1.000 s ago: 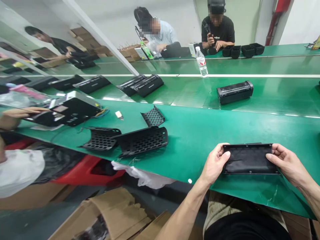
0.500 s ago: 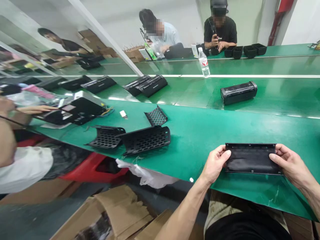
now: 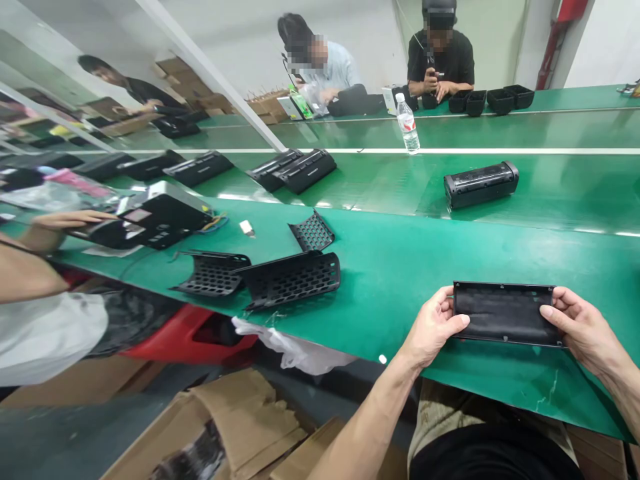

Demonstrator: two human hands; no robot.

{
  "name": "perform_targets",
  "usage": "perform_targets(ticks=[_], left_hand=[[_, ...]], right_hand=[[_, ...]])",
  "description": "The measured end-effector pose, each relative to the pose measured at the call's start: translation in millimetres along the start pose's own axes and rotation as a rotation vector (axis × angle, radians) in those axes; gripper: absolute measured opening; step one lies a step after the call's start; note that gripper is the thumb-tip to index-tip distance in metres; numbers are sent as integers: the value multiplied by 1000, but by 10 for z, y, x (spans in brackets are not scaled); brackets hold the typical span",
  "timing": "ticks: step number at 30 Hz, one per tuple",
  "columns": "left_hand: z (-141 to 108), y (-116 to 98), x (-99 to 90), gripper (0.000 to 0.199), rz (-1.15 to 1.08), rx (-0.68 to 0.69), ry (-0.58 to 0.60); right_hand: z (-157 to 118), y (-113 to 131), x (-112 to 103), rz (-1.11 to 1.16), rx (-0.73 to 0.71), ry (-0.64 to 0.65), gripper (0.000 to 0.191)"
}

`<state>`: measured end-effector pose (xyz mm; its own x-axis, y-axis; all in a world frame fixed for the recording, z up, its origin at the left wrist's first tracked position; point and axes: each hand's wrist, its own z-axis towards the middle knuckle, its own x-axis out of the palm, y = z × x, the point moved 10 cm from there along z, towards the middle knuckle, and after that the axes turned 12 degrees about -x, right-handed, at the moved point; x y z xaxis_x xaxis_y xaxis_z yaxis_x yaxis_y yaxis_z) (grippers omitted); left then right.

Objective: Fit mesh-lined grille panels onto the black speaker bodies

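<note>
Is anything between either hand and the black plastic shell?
Nothing visible: the left hand and right hand hold the black plastic shell by opposite ends. The perforated covers lie apart from it, off to the left.

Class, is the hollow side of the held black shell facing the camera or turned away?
Facing the camera: the black shell shows its recessed inside, with tabs along both long edges.

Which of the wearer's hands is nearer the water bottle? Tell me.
Left. The left hand is this side of the water bottle, slightly right; the right hand sits much farther right.
</note>
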<state>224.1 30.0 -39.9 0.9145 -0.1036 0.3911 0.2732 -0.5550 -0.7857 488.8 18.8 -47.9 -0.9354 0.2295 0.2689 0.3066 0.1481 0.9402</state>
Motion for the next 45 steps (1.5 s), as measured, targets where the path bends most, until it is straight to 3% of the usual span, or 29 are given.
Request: perform_targets(ticks=[8,24,31,36,39,43,45], left_hand=[[-23,-8,39,44,-124,-53,12],[-41,-3,18,49,-51,-11,-43],[-49,-13,43,47,-137,-46,-32],[-40,-22,13,45,-176,2,-52],[-23,-74,-92,46,-167,44,-113],[-29,-268,-484,48,-93,148,-323],[-4,-339,-692,48,-68,168,-389]], right_hand=[[-14,26,40,-2,34,-41,65],[-45,35,30,-52,86,-77,70],[-30,47,35,-62,75,-92,66],[13,-33,-59,-73,46,-97,72],[74,22,-140,-102,-1,-82,64],[153,456,-553,-132,-265,-288,58],[162,629,-705,-82,-349,-328,53]])
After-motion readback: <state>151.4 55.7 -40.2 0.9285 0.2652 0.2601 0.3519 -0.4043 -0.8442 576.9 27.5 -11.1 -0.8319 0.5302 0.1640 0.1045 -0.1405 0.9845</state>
